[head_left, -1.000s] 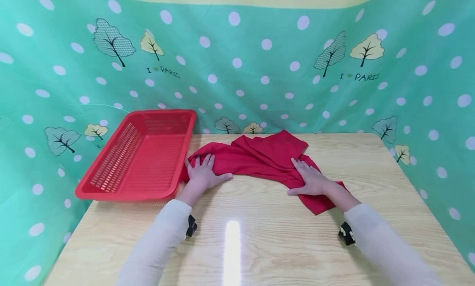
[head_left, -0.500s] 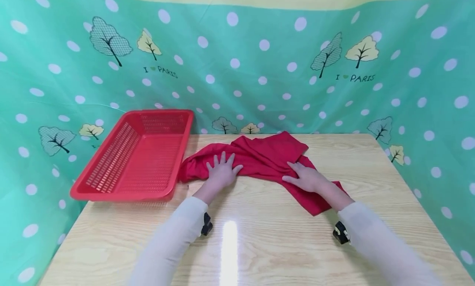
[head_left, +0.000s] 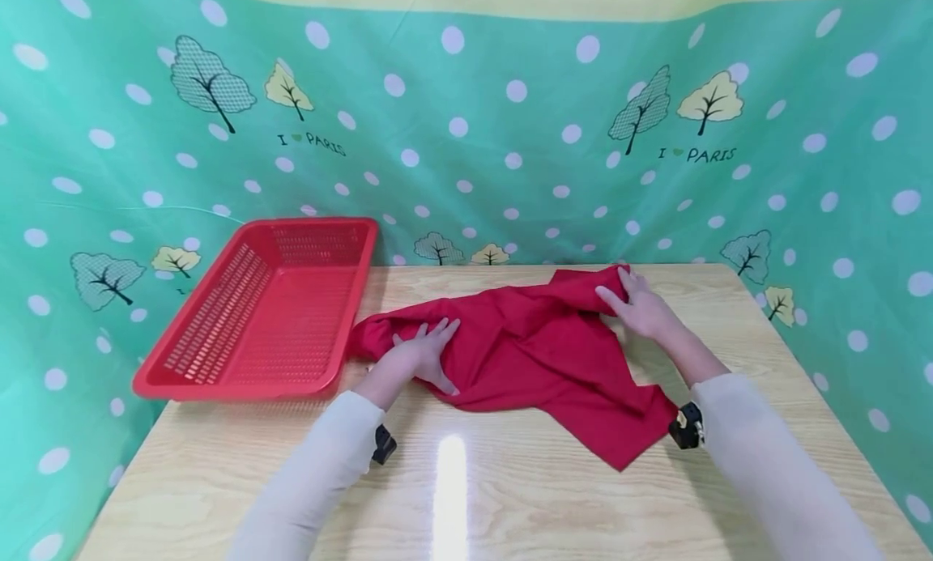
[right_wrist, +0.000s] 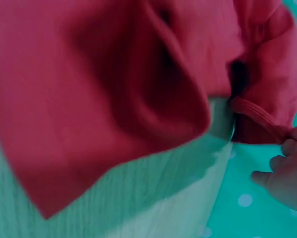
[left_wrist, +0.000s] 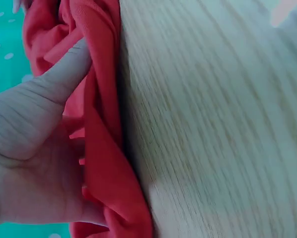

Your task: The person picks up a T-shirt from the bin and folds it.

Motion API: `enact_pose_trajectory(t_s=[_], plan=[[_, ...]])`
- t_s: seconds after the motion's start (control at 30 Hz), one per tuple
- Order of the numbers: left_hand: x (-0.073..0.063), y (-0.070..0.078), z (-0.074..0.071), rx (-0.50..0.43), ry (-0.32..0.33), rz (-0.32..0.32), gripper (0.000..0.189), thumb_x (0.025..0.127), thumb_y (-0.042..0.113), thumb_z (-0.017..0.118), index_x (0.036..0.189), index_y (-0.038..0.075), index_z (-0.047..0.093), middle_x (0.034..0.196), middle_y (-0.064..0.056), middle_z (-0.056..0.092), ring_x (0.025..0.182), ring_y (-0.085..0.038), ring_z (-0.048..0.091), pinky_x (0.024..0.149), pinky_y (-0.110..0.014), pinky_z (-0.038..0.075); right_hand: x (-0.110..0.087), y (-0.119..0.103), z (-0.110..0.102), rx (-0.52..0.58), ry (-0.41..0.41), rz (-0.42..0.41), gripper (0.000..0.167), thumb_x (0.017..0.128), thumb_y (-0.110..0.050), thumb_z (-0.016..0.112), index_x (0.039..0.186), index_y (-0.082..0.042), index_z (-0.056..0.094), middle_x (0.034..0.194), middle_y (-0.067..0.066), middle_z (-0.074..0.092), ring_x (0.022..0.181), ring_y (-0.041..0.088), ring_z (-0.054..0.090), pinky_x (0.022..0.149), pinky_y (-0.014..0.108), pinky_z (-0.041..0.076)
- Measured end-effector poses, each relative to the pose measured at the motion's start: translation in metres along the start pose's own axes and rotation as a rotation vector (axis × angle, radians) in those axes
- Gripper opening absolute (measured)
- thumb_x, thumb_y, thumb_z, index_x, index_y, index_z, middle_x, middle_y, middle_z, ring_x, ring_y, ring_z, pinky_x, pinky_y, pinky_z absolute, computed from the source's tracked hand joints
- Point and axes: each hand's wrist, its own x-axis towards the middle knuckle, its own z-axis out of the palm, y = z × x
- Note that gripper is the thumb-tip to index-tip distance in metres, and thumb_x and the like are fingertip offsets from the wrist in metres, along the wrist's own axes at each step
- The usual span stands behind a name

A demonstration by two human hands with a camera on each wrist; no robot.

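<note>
A crumpled red shirt [head_left: 510, 363] lies across the middle of the table, its left end against the basket. On its left part rests my left hand [head_left: 419, 357], fingers spread over the fabric. In the left wrist view the thumb of that hand [left_wrist: 34, 129] lies against a fold, and the other fingers are partly hidden by fabric. At the far right my right hand [head_left: 647, 310] pinches an upper end of the shirt, slightly raised. A hemmed opening [right_wrist: 262, 113] shows beside those fingers in the right wrist view, which is somewhat blurred.
To the left stands a red plastic basket [head_left: 291, 326] with slotted walls and nothing visible inside. The wooden table [head_left: 539, 496] ends at a green dotted curtain [head_left: 496, 180] behind and at both sides. Each wrist wears a small black camera [head_left: 384, 444].
The right hand has moved up and away, taking hold of the shirt's upper end. The shirt has spread wider and nearer the front. The left hand moved right, then back left on the fabric.
</note>
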Motion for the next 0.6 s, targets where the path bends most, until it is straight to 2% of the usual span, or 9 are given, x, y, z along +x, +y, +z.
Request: enact_pose_trajectory(t_s=[0.1, 0.2, 0.23, 0.3, 0.37, 0.43, 0.47, 0.53, 0.6], plan=[[-0.005, 0.007, -0.001, 0.019, 0.02, 0.012, 0.12, 0.062, 0.045, 0.084, 0.152, 0.024, 0.006, 0.158, -0.008, 0.011, 0.143, -0.041, 0.011, 0.103, -0.073, 0.012, 0.0, 0.007, 0.004, -0.034, 0.01, -0.012, 0.086, 0.095, -0.056, 0.035, 0.149, 0.002, 0.001, 0.152, 0.031, -0.009, 0.138, 0.054, -0.002, 0.107, 0.068, 0.013], [-0.009, 0.019, 0.001, 0.038, 0.125, 0.074, 0.11, 0.066, 0.047, 0.081, 0.151, 0.023, 0.015, 0.153, -0.01, 0.028, 0.141, -0.035, 0.026, 0.106, -0.063, 0.025, -0.005, 0.003, 0.013, -0.115, 0.093, -0.043, 0.081, 0.094, -0.047, 0.047, 0.149, -0.001, 0.009, 0.152, 0.033, -0.006, 0.137, 0.055, 0.003, 0.103, 0.07, 0.019], [-0.009, 0.024, 0.002, 0.047, 0.17, 0.113, 0.104, 0.069, 0.047, 0.079, 0.15, 0.022, 0.02, 0.15, -0.01, 0.034, 0.138, -0.033, 0.032, 0.106, -0.058, 0.03, -0.008, -0.001, 0.017, -0.138, 0.144, -0.064, 0.078, 0.093, -0.043, 0.051, 0.149, -0.002, 0.016, 0.152, 0.033, 0.001, 0.137, 0.054, 0.009, 0.103, 0.069, 0.022], [-0.008, 0.036, 0.006, 0.078, 0.257, 0.207, 0.088, 0.075, 0.049, 0.074, 0.146, 0.019, 0.031, 0.143, -0.009, 0.045, 0.131, -0.029, 0.043, 0.102, -0.051, 0.039, -0.014, -0.011, 0.025, -0.171, 0.254, -0.135, 0.06, 0.091, -0.033, 0.058, 0.138, -0.001, 0.04, 0.142, 0.032, 0.031, 0.129, 0.047, 0.033, 0.097, 0.062, 0.036], [-0.005, 0.047, 0.01, 0.114, 0.333, 0.297, 0.073, 0.08, 0.049, 0.069, 0.14, 0.017, 0.042, 0.136, -0.008, 0.052, 0.124, -0.027, 0.049, 0.098, -0.047, 0.043, -0.019, -0.019, 0.033, -0.205, 0.296, -0.239, 0.033, 0.088, -0.025, 0.062, 0.111, -0.001, 0.059, 0.113, 0.024, 0.057, 0.104, 0.035, 0.054, 0.083, 0.05, 0.048], [0.001, 0.056, 0.014, 0.153, 0.386, 0.361, 0.064, 0.083, 0.047, 0.067, 0.135, 0.017, 0.048, 0.133, -0.006, 0.053, 0.123, -0.026, 0.05, 0.097, -0.045, 0.044, -0.024, -0.027, 0.041, -0.237, 0.239, -0.332, 0.017, 0.086, -0.022, 0.064, 0.088, -0.005, 0.063, 0.085, 0.011, 0.06, 0.079, 0.024, 0.057, 0.07, 0.039, 0.05], [0.004, 0.059, 0.016, 0.16, 0.392, 0.371, 0.063, 0.082, 0.047, 0.067, 0.136, 0.018, 0.048, 0.134, -0.006, 0.052, 0.125, -0.026, 0.047, 0.099, -0.047, 0.042, -0.025, -0.028, 0.046, -0.257, 0.195, -0.368, 0.017, 0.086, -0.024, 0.065, 0.083, -0.007, 0.064, 0.078, 0.007, 0.057, 0.072, 0.02, 0.054, 0.065, 0.035, 0.049], [0.013, 0.06, 0.02, 0.153, 0.369, 0.358, 0.072, 0.08, 0.05, 0.068, 0.14, 0.02, 0.042, 0.143, -0.006, 0.044, 0.134, -0.029, 0.037, 0.104, -0.054, 0.034, -0.026, -0.028, 0.055, -0.285, 0.105, -0.399, 0.022, 0.086, -0.03, 0.066, 0.089, -0.008, 0.066, 0.085, 0.008, 0.059, 0.078, 0.02, 0.056, 0.069, 0.035, 0.05], [0.023, 0.055, 0.022, 0.102, 0.311, 0.305, 0.087, 0.076, 0.055, 0.069, 0.147, 0.026, 0.028, 0.153, -0.005, 0.028, 0.143, -0.032, 0.021, 0.108, -0.064, 0.021, -0.024, -0.024, 0.062, -0.288, 0.046, -0.394, 0.038, 0.085, -0.035, 0.066, 0.11, -0.006, 0.065, 0.106, 0.016, 0.061, 0.097, 0.028, 0.058, 0.084, 0.041, 0.05]])
